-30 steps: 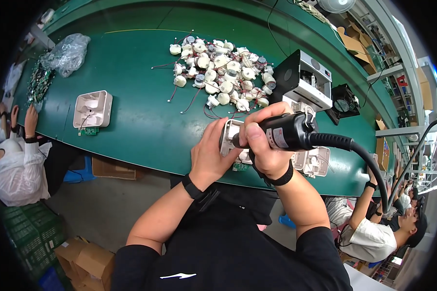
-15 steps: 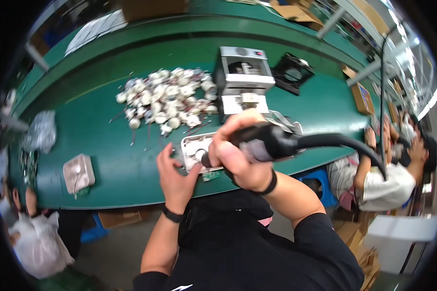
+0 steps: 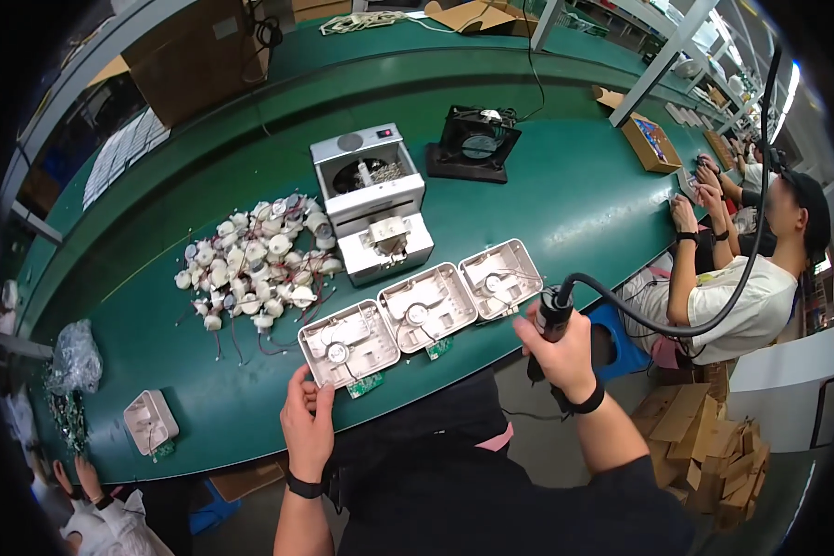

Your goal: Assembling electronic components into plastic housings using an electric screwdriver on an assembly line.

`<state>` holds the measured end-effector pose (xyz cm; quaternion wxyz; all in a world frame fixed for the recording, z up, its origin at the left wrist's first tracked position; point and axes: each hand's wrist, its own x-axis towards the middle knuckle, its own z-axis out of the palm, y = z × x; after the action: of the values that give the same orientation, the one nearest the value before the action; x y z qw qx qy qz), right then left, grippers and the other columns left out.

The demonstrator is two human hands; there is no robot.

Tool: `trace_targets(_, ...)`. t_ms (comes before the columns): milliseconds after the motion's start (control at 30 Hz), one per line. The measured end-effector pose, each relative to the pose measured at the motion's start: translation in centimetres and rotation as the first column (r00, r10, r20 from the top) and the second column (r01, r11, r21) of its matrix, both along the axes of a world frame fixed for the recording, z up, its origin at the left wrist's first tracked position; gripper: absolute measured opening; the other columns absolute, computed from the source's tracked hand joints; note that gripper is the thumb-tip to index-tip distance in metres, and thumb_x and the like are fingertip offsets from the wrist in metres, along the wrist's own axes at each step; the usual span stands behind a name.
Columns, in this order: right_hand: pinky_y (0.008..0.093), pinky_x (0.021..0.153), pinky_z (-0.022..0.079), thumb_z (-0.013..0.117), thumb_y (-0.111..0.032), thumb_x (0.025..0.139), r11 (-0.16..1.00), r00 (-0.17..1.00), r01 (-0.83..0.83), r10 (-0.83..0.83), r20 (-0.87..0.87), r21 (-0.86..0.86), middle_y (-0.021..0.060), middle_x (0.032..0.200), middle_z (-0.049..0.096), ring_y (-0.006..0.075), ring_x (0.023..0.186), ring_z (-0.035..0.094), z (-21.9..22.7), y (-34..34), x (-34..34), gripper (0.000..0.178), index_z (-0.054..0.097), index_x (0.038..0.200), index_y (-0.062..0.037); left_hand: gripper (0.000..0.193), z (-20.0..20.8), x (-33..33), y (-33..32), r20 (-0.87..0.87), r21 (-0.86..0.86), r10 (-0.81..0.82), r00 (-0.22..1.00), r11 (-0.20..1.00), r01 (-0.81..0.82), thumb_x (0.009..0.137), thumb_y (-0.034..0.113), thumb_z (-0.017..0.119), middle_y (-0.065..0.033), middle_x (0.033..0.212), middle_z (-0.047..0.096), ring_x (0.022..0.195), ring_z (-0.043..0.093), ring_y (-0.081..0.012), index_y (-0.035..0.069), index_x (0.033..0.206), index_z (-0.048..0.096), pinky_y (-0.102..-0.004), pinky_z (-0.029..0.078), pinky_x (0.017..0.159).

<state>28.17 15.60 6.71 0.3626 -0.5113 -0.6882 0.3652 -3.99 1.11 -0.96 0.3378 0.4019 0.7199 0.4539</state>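
Three white plastic housings sit in a row along the near part of the bench: a left one (image 3: 366,338), a middle one (image 3: 445,296) and a right one (image 3: 519,264). Each has a round white part with thin wires inside. Small green circuit boards (image 3: 365,385) stick out at the near edges of the left and middle ones. My left hand (image 3: 308,422) grips the left housing's near-left corner between thumb and fingers. Wrapped round a black corded electric screwdriver (image 3: 553,315), my right hand (image 3: 565,352) is off the bench's near edge, beside the right housing.
A heap of white round motors with wires (image 3: 255,259) lies behind the housings. Beside it stands a grey screw feeder machine (image 3: 375,199), with a black stand (image 3: 475,146) farther right. Another housing (image 3: 150,419) lies at left. Co-workers sit at both sides; the screwdriver's cable (image 3: 686,326) arcs right.
My right hand has swung the screwdriver right and away from the housing. My left hand has shifted to the left housing's corner. The view has turned, and all three housings now show.
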Motion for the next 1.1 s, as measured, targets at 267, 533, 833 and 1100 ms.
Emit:
trace_targets(267,0.0272,0.054,0.045,0.06,-0.007,0.093,0.763,0.753,0.566,-0.323,-0.574,0.314,0.0045,0.069,0.056,0.0129,0.055,0.053,2.4,4.9,7.6,0.009,0.053,0.094,-0.0018,0.042,0.9,3.4,3.0,0.073,-0.07,-0.072,0.995,0.995,0.078,0.097,0.01,0.057,-0.0045,0.089,0.059,0.077,0.06,-0.0107,-0.004,0.134,0.045,-0.0249,0.052,0.069)
trace_targets(533,0.0299,0.055,0.046,0.058,-0.006,0.094,0.805,0.668,0.544,-0.246,-0.703,0.235,0.0059,0.07,0.053,0.0154,0.056,0.052,0.6,12.0,10.5,0.008,0.051,0.096,-0.0017,0.041,1.4,6.8,5.9,0.058,-0.13,-0.065,0.996,0.989,0.072,0.096,0.011,0.06,-0.0058,0.09,0.061,0.076,0.06,-0.0103,-0.004,0.132,0.046,-0.0248,0.052,0.067)
trace_targets(833,0.0289,0.057,0.048,0.061,-0.006,0.092,0.752,0.767,0.54,-0.254,-0.59,0.378,0.0048,0.069,0.054,0.0151,0.056,0.054,-0.2,18.2,12.9,0.01,0.054,0.095,0.0001,0.059,2.5,11.7,10.5,-0.027,-0.059,-0.267,0.963,0.962,0.265,0.086,0.017,0.073,-0.0126,0.09,0.065,0.076,0.066,-0.0183,-0.005,0.134,0.045,-0.0291,0.055,0.069)
trace_targets(1100,0.0269,0.055,0.047,0.071,-0.019,0.09,0.641,0.82,0.569,-0.401,-0.408,0.515,0.0044,0.067,0.059,0.012,0.056,0.057,-1.8,27.4,16.9,0.023,0.058,0.085,-0.0012,0.081,0.1,14.7,15.2,-0.016,0.133,-0.419,0.908,0.899,0.417,0.086,0.019,0.074,-0.0198,0.12,0.055,0.102,0.062,-0.0241,-0.004,0.147,0.027,-0.0322,0.056,0.079)
